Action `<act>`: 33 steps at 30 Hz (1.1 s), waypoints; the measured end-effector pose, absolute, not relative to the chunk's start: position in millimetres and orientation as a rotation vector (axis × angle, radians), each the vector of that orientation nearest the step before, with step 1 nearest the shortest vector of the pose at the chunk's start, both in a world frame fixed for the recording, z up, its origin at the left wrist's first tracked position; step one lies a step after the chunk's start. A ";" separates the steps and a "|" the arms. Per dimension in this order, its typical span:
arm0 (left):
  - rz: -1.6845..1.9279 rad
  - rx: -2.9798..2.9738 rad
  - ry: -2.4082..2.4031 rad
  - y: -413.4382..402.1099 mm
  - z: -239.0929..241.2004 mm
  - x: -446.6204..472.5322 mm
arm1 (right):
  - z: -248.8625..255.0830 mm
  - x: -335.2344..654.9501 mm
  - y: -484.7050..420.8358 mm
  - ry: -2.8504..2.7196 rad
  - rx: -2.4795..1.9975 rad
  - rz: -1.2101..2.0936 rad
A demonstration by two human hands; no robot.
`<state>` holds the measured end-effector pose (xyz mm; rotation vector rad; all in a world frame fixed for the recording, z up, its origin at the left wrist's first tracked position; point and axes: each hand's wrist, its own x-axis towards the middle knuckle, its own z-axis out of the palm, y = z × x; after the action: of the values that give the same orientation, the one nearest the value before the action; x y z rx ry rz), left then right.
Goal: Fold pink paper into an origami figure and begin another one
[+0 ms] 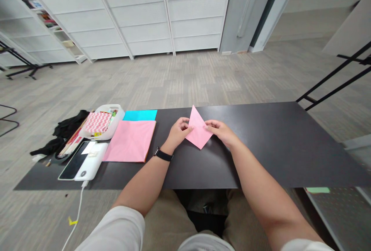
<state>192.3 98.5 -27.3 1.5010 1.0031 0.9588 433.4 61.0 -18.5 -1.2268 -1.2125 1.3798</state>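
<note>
Near far table edge [232,107], folded paper [199,130]

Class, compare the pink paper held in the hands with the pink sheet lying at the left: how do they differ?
Size: the held paper looks smaller than the pink sheet. Outline: the held paper is kite-like, pointed at its far end; the pink sheet looks roughly square. Handling: the left hand and right hand hold the held paper's sides; the pink sheet lies untouched. Both are pink.
</note>
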 end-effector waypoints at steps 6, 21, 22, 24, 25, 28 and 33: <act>0.937 2.027 1.270 88.5 -19.1 193.5 | -27.5 438.7 60.9 -1.642 -1.565 0.920; 0.521 2.519 1.115 87.8 -24.0 193.8 | -19.9 449.1 60.8 -1.752 -1.552 0.904; 0.515 2.522 1.122 88.1 -23.0 193.2 | -20.1 450.4 61.0 -1.782 -1.515 0.906; 0.496 2.535 1.117 87.8 -20.9 192.7 | -20.1 452.6 60.9 -1.889 -1.444 0.842; 0.487 2.542 1.109 87.1 -20.1 192.7 | -20.1 453.4 60.8 -1.947 -1.414 0.793; 0.473 2.570 1.082 84.4 -19.2 193.0 | -19.9 455.7 61.6 -2.082 -1.364 0.661; 0.464 2.579 1.046 80.2 -19.1 192.1 | -19.9 459.9 63.8 -2.146 -1.339 0.595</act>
<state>192.1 80.2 -19.1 2.5788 1.0459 0.4642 459.9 63.8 -19.9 -1.3393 -2.1461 0.5954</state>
